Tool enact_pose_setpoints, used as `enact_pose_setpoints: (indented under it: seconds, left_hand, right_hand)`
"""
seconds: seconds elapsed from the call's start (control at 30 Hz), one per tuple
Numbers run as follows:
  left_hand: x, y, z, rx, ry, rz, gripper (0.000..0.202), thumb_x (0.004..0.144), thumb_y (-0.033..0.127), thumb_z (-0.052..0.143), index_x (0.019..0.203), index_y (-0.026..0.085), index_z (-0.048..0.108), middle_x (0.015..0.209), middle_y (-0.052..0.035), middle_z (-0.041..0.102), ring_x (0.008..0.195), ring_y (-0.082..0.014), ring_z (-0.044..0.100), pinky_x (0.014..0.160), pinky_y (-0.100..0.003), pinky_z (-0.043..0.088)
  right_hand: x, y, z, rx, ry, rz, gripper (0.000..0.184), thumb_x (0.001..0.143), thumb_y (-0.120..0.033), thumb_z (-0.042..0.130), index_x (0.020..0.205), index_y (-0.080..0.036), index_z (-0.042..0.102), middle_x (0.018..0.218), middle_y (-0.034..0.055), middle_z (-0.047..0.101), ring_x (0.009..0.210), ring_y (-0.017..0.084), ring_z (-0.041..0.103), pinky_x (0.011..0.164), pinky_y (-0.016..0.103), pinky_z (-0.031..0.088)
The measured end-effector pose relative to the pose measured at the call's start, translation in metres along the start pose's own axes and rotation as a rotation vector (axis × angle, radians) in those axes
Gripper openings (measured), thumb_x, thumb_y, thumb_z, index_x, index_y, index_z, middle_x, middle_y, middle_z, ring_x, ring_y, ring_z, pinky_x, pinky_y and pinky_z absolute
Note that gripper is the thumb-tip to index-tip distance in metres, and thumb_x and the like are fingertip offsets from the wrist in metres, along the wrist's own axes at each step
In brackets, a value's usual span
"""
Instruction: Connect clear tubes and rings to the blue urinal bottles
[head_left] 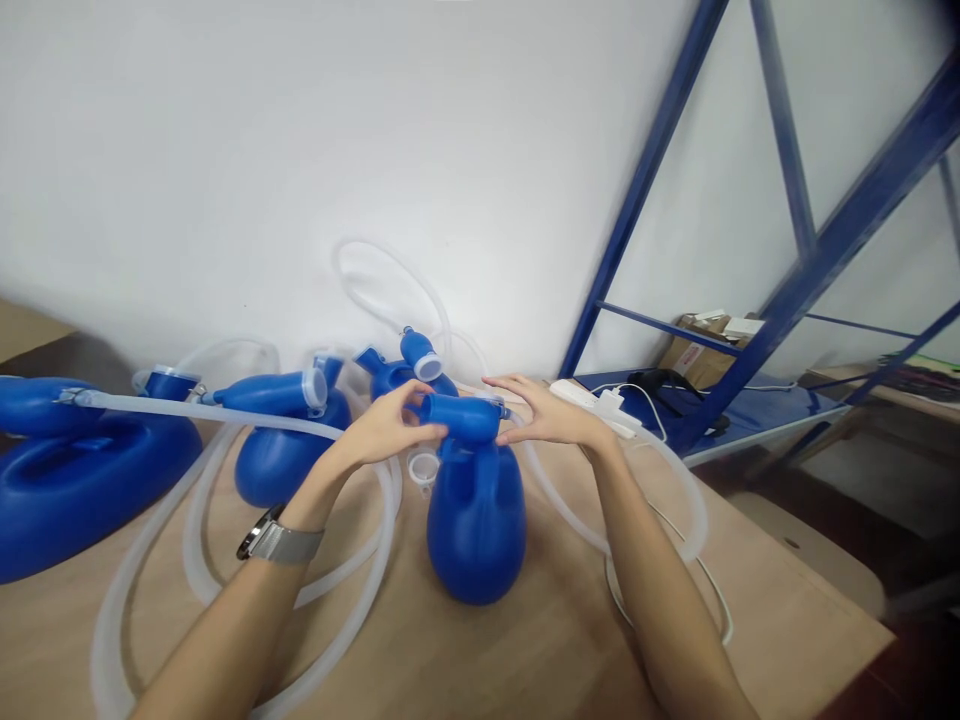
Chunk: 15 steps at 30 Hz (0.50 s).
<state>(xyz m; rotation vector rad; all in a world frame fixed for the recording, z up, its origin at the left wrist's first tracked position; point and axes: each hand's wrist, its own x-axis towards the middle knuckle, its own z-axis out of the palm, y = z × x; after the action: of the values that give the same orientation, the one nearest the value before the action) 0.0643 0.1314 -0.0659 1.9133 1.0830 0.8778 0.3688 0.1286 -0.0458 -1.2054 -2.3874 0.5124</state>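
In front of me a blue plastic urinal bottle (476,530) with a handle stands on the wooden table. A blue bulb-shaped funnel piece (466,418) lies sideways across its top. My left hand (394,420) has thumb and fingers around the funnel's left end. My right hand (547,410) is open at the other end, its fingers apart on either side of the small connector. A clear hose (559,505) runs from that end behind my right forearm. Beside the bottle lies a clear plastic cap (424,467).
More blue bottles with funnels and hoses stand left and behind, including a large bottle (97,490) at far left. Hose loops (375,580) pass under my left arm. A white power strip (592,405) lies right. A blue metal frame (645,190) rises beyond.
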Motion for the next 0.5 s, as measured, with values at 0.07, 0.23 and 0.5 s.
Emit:
enact_pose_setpoints:
  seconds: [0.07, 0.23, 0.5]
  left_hand:
    - [-0.001, 0.005, 0.004, 0.008, 0.015, -0.001, 0.069, 0.071, 0.057, 0.083, 0.125, 0.02, 0.06, 0.11, -0.0087, 0.069, 0.081, -0.0231, 0.069, 0.073, -0.037, 0.058]
    - [-0.003, 0.015, 0.017, 0.039, 0.094, 0.069, 0.064, 0.074, 0.058, 0.081, 0.122, 0.02, 0.061, 0.108, -0.0086, 0.07, 0.089, -0.0265, 0.07, 0.075, -0.038, 0.059]
    - [-0.006, 0.021, 0.009, -0.115, 0.06, 0.042, 0.061, 0.071, 0.048, 0.086, 0.12, 0.021, 0.062, 0.113, -0.0072, 0.07, 0.092, -0.0262, 0.071, 0.078, -0.039, 0.062]
  right_hand:
    - [-0.003, 0.005, -0.005, -0.018, -0.047, 0.055, 0.083, 0.079, -0.059, 0.082, 0.152, -0.03, 0.053, 0.146, 0.0107, 0.057, 0.136, 0.032, 0.055, 0.117, 0.052, 0.044]
    - [-0.003, 0.008, -0.004, -0.004, -0.075, 0.11, 0.058, 0.09, -0.053, 0.071, 0.142, -0.028, 0.062, 0.135, 0.0101, 0.057, 0.115, 0.025, 0.065, 0.104, 0.043, 0.054]
    - [-0.002, 0.008, -0.003, -0.047, -0.047, 0.045, 0.05, 0.091, -0.047, 0.073, 0.135, -0.025, 0.067, 0.123, 0.0089, 0.064, 0.103, 0.022, 0.067, 0.095, 0.039, 0.056]
